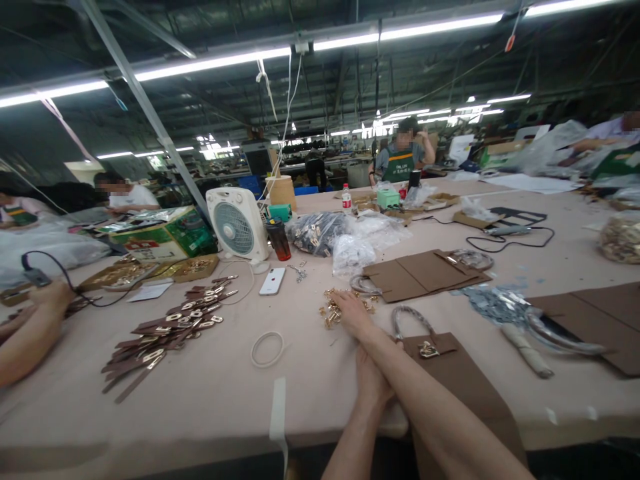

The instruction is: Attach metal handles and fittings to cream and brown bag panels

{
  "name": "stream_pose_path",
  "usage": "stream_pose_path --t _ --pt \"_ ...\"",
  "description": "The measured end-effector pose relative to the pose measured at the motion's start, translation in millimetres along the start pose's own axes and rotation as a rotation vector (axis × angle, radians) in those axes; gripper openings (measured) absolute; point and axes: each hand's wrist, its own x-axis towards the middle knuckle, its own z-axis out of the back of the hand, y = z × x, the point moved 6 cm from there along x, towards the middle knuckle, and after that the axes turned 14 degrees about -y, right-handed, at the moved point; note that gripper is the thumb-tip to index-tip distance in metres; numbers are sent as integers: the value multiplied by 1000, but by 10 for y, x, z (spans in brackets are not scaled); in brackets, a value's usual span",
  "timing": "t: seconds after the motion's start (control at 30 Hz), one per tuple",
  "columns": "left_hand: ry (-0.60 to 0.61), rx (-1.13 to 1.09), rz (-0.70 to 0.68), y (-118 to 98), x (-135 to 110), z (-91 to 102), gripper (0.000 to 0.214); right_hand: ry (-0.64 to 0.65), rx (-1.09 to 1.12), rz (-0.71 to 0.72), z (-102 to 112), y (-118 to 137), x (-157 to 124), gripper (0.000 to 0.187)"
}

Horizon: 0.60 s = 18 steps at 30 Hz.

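My right hand [353,313] reaches across my left arm to a small pile of gold metal fittings [331,312], its fingers stretched out over them. Below it, my left hand [371,377] is at the left edge of a brown bag piece [450,373]; the right forearm hides most of its fingers. This piece has a plastic-wrapped handle [413,313] and a gold clasp [428,349] near its top. Its lower part hangs over the table edge, partly behind my right arm.
Brown straps with gold buckles [175,320] lie left, near a tape roll [267,349] and a phone [273,281]. A fan [237,223] and tumbler [279,240] stand behind. More bag pieces [420,277] lie right. A co-worker's arm [35,333] is at far left.
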Motion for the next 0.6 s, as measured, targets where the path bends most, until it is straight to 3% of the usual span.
stream_pose_path --t 0.2,0.43,0.6 --pt "15 1 3 12 17 9 16 13 -23 97 -50 20 110 63" --pt "42 47 0 51 14 -44 14 48 -87 90 -55 11 261 35" --pt "43 40 -10 111 -14 -93 15 34 -117 64 -26 16 277 26"
